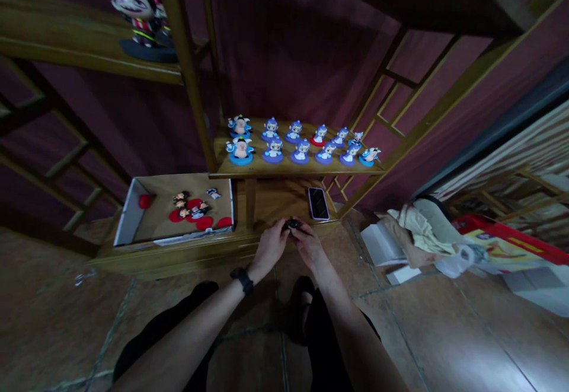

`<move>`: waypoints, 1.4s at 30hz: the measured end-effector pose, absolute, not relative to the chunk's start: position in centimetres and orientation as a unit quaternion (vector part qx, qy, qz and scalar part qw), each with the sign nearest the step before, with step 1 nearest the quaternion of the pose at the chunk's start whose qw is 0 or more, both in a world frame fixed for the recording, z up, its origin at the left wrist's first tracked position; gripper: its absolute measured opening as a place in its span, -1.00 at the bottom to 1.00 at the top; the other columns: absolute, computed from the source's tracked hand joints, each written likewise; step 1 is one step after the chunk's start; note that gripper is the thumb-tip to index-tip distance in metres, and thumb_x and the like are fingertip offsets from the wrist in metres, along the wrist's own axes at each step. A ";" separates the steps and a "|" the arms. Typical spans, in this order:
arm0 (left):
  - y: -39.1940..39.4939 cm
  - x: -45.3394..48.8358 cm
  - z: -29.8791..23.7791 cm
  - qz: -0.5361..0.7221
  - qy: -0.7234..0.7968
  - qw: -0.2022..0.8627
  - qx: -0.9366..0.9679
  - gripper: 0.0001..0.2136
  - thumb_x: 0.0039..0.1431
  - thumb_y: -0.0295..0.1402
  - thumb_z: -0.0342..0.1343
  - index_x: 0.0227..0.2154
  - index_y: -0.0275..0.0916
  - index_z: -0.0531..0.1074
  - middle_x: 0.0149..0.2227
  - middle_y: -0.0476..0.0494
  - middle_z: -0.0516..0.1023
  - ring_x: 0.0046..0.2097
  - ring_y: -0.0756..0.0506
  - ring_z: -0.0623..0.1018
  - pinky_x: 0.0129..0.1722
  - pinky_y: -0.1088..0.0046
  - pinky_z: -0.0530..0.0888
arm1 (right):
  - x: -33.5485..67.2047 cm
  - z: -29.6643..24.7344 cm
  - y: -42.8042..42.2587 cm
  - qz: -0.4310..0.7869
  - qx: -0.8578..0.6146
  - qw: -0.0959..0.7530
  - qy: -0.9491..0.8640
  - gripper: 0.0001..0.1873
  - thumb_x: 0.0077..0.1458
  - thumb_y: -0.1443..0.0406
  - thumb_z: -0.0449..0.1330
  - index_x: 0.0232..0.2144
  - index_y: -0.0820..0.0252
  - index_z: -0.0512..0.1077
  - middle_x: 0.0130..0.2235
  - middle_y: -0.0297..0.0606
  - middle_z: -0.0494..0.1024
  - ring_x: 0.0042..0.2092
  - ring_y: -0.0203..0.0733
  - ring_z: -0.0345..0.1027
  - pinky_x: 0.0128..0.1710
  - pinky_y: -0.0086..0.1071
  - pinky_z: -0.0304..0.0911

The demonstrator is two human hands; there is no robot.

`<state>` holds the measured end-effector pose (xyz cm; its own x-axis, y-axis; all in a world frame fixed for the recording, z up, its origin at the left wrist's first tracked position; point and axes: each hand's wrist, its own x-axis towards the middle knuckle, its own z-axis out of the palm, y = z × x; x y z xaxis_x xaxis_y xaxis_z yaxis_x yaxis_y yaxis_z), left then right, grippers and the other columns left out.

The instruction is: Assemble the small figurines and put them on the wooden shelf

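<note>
Pinching a small dark piece (293, 223) with both left hand (269, 246) and right hand (309, 248), by the front edge of a low wooden ledge (280, 202), near a phone (318, 203) and, farther left, an open box (153, 223) holding figurines (181, 197) and red discs (204, 223).

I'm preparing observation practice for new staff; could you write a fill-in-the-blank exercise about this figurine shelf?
The right hand and left hand hold a small dark object; a black watch circles the ____ wrist.
The open cardboard box holds figurines and round pieces coloured ____.
The smartphone lies on the lower shelf, to the ____ of the box.
Missing words: left; red; right.
</note>
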<state>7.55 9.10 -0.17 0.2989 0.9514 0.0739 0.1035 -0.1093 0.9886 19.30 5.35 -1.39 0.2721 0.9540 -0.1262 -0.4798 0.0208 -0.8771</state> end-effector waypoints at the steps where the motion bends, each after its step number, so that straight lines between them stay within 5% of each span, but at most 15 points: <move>1: 8.9 7.4 0.1 0.409 0.426 0.511 0.625 -0.81 -0.02 -0.51 0.12 -0.31 -0.15 0.45 -0.29 -0.15 0.47 -0.18 -0.13 0.45 -0.13 0.46 0.28 | 19.4 -1.5 5.4 0.542 -0.443 0.662 -0.268 -0.63 -0.23 0.34 0.26 -0.24 0.10 0.45 -0.14 -0.26 0.52 -0.09 -0.19 0.36 -0.03 -0.23 0.22; 7: 8.2 7.0 1.4 0.363 0.422 0.477 0.680 -0.77 0.07 -0.54 0.00 -0.22 -0.17 0.40 -0.18 -0.21 0.41 -0.13 -0.14 0.44 -0.13 0.46 0.29 | 19.6 -1.9 5.4 0.538 -0.438 0.656 -0.298 -0.55 -0.20 0.41 0.19 -0.16 0.06 0.41 -0.06 -0.27 0.47 -0.05 -0.19 0.33 0.02 -0.18 0.17; 15: 7.7 6.8 2.7 0.158 0.380 0.136 0.901 -0.67 0.14 -0.58 -0.17 -0.05 -0.20 0.21 -0.08 -0.24 0.33 -0.11 -0.13 0.43 -0.22 0.36 0.38 | 19.9 -3.1 4.9 0.565 -0.392 0.673 -0.274 -0.50 -0.21 0.46 0.16 -0.15 -0.01 0.42 0.00 -0.33 0.43 0.02 -0.20 0.27 0.11 -0.20 0.08; 21: 7.4 6.8 3.0 0.153 0.369 0.107 0.910 -0.69 0.14 -0.58 -0.14 -0.07 -0.22 0.23 -0.10 -0.24 0.35 -0.11 -0.12 0.44 -0.25 0.40 0.38 | 19.9 -3.8 4.6 0.561 -0.401 0.672 -0.270 -0.50 -0.19 0.47 0.15 -0.14 -0.04 0.41 0.02 -0.36 0.42 0.06 -0.21 0.24 0.13 -0.18 0.05; 27: 8.4 6.9 1.8 0.236 0.413 0.232 0.848 -0.75 0.11 -0.55 -0.08 -0.16 -0.22 0.33 -0.18 -0.19 0.43 -0.22 -0.08 0.48 -0.26 0.42 0.37 | 19.5 -3.6 4.7 0.553 -0.419 0.672 -0.258 -0.57 -0.20 0.41 0.23 -0.18 0.02 0.43 -0.04 -0.30 0.46 -0.01 -0.19 0.30 0.06 -0.20 0.15; 32: 10.8 7.1 0.0 0.342 0.435 0.513 0.656 -0.96 -0.01 -0.50 0.06 -0.48 -0.27 0.39 -0.43 -0.09 0.49 -0.36 -0.03 0.48 -0.34 0.48 0.40 | 18.8 -2.6 5.1 0.561 -0.442 0.650 -0.260 -0.73 -0.17 0.29 0.29 -0.31 0.15 0.49 -0.17 -0.22 0.53 -0.14 -0.14 0.37 -0.13 -0.22 0.29; 35: 11.3 6.8 -0.6 0.367 0.407 0.672 0.498 -0.94 -0.08 -0.45 0.14 -0.51 -0.32 0.37 -0.46 -0.10 0.49 -0.44 -0.02 0.48 -0.42 0.47 0.43 | 18.5 -1.9 5.4 0.560 -0.455 0.641 -0.263 -0.72 -0.19 0.25 0.30 -0.33 0.18 0.50 -0.19 -0.23 0.53 -0.20 -0.16 0.38 -0.21 -0.27 0.31; 42: 11.5 6.4 -0.9 0.354 0.399 0.751 0.390 -0.79 -0.26 -0.43 0.30 -0.50 -0.36 0.43 -0.51 -0.08 0.50 -0.50 0.03 0.49 -0.44 0.51 0.44 | 18.8 -1.6 5.7 0.562 -0.469 0.628 -0.263 -0.71 -0.26 0.25 0.33 -0.37 0.20 0.51 -0.28 -0.25 0.55 -0.30 -0.23 0.39 -0.30 -0.36 0.29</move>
